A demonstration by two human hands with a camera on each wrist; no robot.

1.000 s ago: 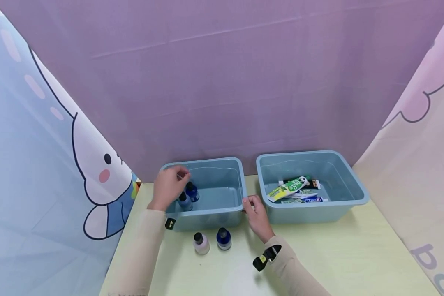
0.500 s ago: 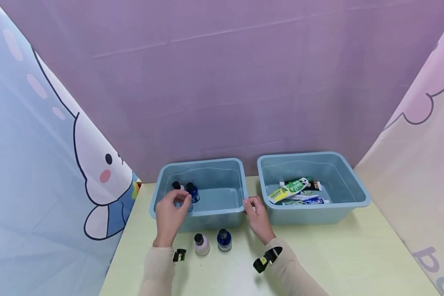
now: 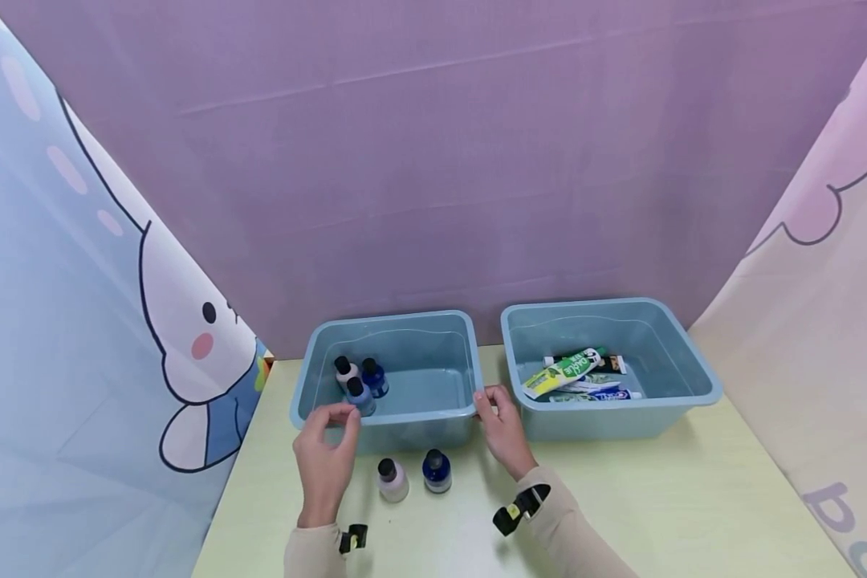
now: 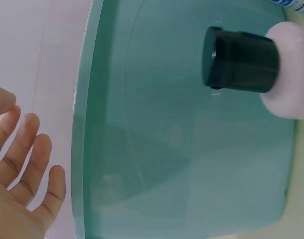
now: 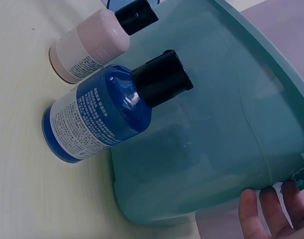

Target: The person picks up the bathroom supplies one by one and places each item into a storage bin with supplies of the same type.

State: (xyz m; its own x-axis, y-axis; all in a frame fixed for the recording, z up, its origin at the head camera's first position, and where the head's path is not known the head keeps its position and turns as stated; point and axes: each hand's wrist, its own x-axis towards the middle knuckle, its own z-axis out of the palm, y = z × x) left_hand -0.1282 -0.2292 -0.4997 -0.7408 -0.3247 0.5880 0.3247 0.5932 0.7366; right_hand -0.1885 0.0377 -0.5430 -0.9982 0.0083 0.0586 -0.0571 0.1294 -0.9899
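My left hand (image 3: 325, 457) hovers at the front left of the left blue bin (image 3: 433, 415), thumb and index tips close together and nothing between them. In the left wrist view its fingers (image 4: 30, 159) are loosely bent beside the bin's rim. My right hand (image 3: 504, 429) grips the bin's front right corner, fingers under the rim. Inside the bin stand three black-capped bottles: a pink one (image 3: 347, 374), a dark blue one (image 3: 376, 380) and a lighter blue one (image 3: 361, 398). On the table in front are a pink bottle (image 3: 393, 483) and a dark blue bottle (image 3: 437, 474).
A second blue bin (image 3: 614, 413) stands to the right, holding several toothpaste tubes (image 3: 565, 371) in a pile. Behind both bins hangs a purple cloth (image 3: 433, 177). Printed cloths flank the pale table (image 3: 679, 498).
My left hand has drawn back out of the left bin toward me, uncovering the pink bottle and then the lighter blue one. The right hand has stayed on the bin's corner.
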